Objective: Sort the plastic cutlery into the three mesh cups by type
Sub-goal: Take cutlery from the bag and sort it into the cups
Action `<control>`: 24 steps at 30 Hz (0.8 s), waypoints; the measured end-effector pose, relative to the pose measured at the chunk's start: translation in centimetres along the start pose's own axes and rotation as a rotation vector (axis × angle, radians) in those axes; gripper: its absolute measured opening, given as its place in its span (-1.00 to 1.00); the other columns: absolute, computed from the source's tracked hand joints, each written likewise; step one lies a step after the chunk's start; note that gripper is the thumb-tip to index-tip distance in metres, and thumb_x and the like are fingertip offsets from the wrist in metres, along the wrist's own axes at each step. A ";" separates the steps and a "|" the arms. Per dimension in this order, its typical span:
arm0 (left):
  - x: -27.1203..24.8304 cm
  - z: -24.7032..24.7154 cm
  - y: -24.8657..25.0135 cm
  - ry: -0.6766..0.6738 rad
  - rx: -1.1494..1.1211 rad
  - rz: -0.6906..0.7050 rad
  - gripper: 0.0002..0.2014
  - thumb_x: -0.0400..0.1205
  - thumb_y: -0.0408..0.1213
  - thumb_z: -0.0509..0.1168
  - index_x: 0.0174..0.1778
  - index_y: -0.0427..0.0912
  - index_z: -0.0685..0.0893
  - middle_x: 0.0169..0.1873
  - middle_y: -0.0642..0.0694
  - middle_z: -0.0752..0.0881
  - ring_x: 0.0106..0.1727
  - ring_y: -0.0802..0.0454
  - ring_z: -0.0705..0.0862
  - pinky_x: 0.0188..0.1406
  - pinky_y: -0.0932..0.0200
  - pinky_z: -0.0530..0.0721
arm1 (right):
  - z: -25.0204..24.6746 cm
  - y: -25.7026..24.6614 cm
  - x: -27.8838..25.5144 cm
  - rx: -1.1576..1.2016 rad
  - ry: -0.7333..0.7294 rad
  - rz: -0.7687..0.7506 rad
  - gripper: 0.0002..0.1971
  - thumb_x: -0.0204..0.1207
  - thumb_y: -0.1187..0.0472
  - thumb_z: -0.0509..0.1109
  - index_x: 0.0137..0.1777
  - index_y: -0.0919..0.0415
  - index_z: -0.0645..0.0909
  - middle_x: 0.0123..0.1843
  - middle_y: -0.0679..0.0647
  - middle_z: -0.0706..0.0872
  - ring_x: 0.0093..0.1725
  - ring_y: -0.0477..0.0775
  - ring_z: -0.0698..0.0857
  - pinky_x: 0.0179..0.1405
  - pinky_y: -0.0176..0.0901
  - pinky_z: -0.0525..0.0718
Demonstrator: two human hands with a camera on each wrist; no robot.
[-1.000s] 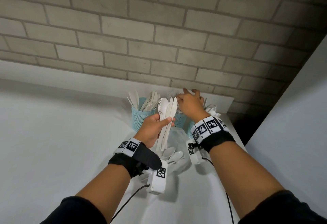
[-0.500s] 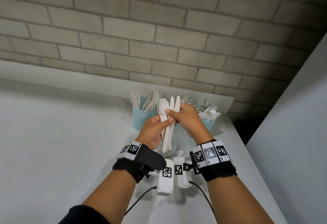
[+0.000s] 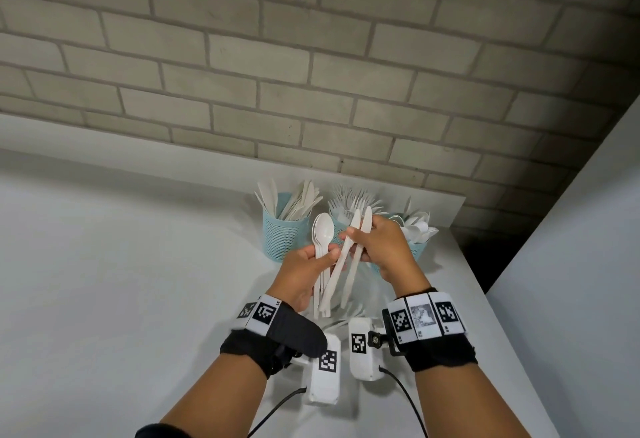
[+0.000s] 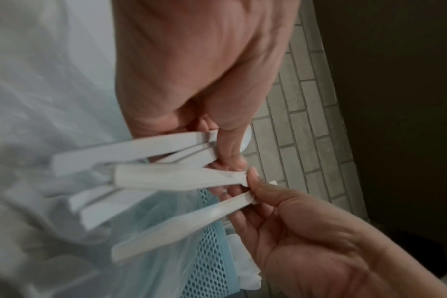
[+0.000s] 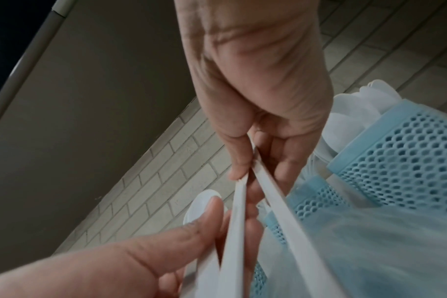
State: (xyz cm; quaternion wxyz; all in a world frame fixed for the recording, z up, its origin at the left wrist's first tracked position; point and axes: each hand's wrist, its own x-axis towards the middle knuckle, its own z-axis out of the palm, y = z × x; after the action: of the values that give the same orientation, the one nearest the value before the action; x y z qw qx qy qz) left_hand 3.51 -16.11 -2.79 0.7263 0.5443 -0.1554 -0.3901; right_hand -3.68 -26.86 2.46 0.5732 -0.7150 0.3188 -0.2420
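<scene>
My left hand grips a small stack of white spoons by the handles, bowls up. My right hand pinches two white knives near their blades, fanned away from the spoons. Behind the hands stand three blue mesh cups: the left cup with knives, the middle cup with forks, the right cup with spoons. The left wrist view shows the spoon handles under my left thumb and the knives at my right fingertips. The right wrist view shows both knives and the spoon cup.
A clear plastic bag with more loose cutlery lies on the white table under my hands. A brick wall runs behind the cups. A white panel stands at the right, with a dark gap beside the table's corner.
My right hand came back from the cups to the bundle in my left hand and took hold of the two knives. The knives now stand apart from the spoons.
</scene>
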 end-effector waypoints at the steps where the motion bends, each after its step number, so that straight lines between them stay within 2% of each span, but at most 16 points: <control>1: 0.0 0.0 0.1 0.012 -0.001 0.005 -0.73 0.59 -0.33 0.36 0.18 -0.36 0.67 -0.03 -0.25 0.78 -0.15 0.01 0.77 -0.18 0.23 0.71 | 0.0 -0.3 0.0 -0.002 0.006 -0.007 -0.85 0.53 0.39 0.38 -0.18 0.13 0.55 0.00 0.33 0.77 -0.12 0.25 0.77 -0.21 -0.06 0.77; 4: 0.0 -0.5 0.3 0.078 -0.020 0.020 -0.81 0.65 -0.26 0.29 0.10 -0.28 0.66 -0.10 -0.20 0.78 -0.18 0.03 0.75 -0.23 0.25 0.69 | -0.1 -2.1 0.8 0.039 0.055 -0.097 -0.87 0.54 0.37 0.38 -0.14 0.13 0.56 -0.02 0.26 0.78 -0.24 0.07 0.77 -0.35 -0.23 0.75; 6: -0.2 -0.8 0.8 0.129 -0.052 0.018 -0.88 0.69 -0.22 0.23 -0.02 -0.18 0.61 -0.27 -0.11 0.73 -0.29 0.07 0.71 -0.29 0.27 0.68 | 0.2 -4.0 1.8 0.148 0.118 -0.199 -0.85 0.55 0.36 0.37 -0.15 0.09 0.57 -0.07 0.21 0.79 -0.19 0.08 0.79 -0.22 -0.12 0.77; 8: -0.2 -1.1 1.2 0.181 -0.090 0.026 -0.88 0.72 -0.20 0.17 -0.05 -0.16 0.54 -0.43 -0.06 0.59 -0.43 0.10 0.60 -0.38 0.27 0.62 | 1.1 -6.0 2.8 0.242 0.165 -0.322 -0.85 0.55 0.35 0.38 -0.14 0.07 0.57 -0.08 0.19 0.79 -0.09 0.17 0.80 -0.03 0.02 0.77; 11: 0.1 -1.5 1.6 0.236 -0.141 0.052 -0.86 0.74 -0.21 0.12 0.02 -0.20 0.51 -0.48 -0.04 0.38 -0.50 0.11 0.38 -0.48 0.22 0.43 | 3.6 -7.9 4.2 0.327 0.184 -0.450 -0.85 0.55 0.37 0.37 -0.13 0.08 0.56 -0.03 0.23 0.77 -0.06 0.18 0.78 -0.01 0.02 0.77; 13: 0.1 -1.9 1.9 0.255 -0.165 0.023 -0.84 0.74 -0.18 0.10 0.01 -0.16 0.53 -0.49 -0.01 0.34 -0.50 0.13 0.31 -0.50 0.26 0.36 | 5.8 -7.8 5.3 0.239 0.198 -0.474 -0.85 0.54 0.34 0.38 -0.15 0.06 0.56 -0.05 0.22 0.78 -0.08 0.15 0.77 -0.03 -0.04 0.75; 15: 0.0 -2.4 2.2 0.244 -0.215 -0.022 -0.82 0.74 -0.16 0.08 0.00 -0.14 0.54 -0.49 -0.01 0.34 -0.51 0.13 0.29 -0.51 0.27 0.32 | 7.9 -6.5 6.3 0.093 0.162 -0.469 -0.91 0.53 0.33 0.39 -0.13 0.13 0.58 -0.08 0.21 0.77 -0.13 0.11 0.73 -0.07 -0.09 0.70; 17: -0.2 -2.9 2.5 0.225 -0.234 -0.040 -0.83 0.73 -0.21 0.05 0.01 -0.16 0.53 -0.49 -0.02 0.37 -0.51 0.12 0.30 -0.48 0.26 0.32 | 9.3 -4.7 7.3 -0.059 0.105 -0.428 -0.94 0.53 0.34 0.38 -0.04 0.23 0.58 -0.12 0.17 0.73 -0.15 0.09 0.67 -0.18 -0.22 0.61; 19: -0.5 -3.6 2.7 0.207 -0.202 -0.017 -0.85 0.71 -0.30 0.07 0.04 -0.18 0.53 -0.48 -0.02 0.41 -0.50 0.12 0.33 -0.50 0.29 0.35 | 10.1 -3.4 7.9 -0.138 0.094 -0.398 -0.80 0.55 0.38 0.33 0.14 0.22 0.52 -0.12 0.09 0.68 -0.17 0.04 0.64 -0.30 -0.34 0.54; 22: -0.8 -4.3 2.7 0.173 -0.145 0.045 -0.83 0.73 -0.31 0.10 0.11 -0.25 0.56 -0.39 -0.04 0.53 -0.44 0.13 0.43 -0.48 0.32 0.45 | 10.4 -2.6 8.1 -0.219 0.069 -0.461 -0.59 0.56 0.49 0.20 0.35 0.14 0.43 -0.03 0.07 0.66 -0.10 0.00 0.65 -0.10 -0.26 0.59; 24: -0.9 -4.4 2.5 0.170 -0.118 0.059 -0.82 0.74 -0.31 0.09 0.11 -0.24 0.59 -0.31 -0.05 0.64 -0.35 0.12 0.56 -0.41 0.33 0.56 | 10.4 -2.2 8.1 -0.358 -0.017 -0.480 -0.61 0.56 0.53 0.12 0.29 0.20 0.54 0.03 0.14 0.71 0.01 0.07 0.68 -0.01 -0.22 0.58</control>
State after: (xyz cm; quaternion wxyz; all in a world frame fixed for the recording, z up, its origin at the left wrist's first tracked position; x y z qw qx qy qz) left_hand 6.79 -12.26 -1.91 0.7789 0.5268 -0.0860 -0.3293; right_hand 9.61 -25.54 2.12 0.3671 -0.8615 0.1735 -0.3048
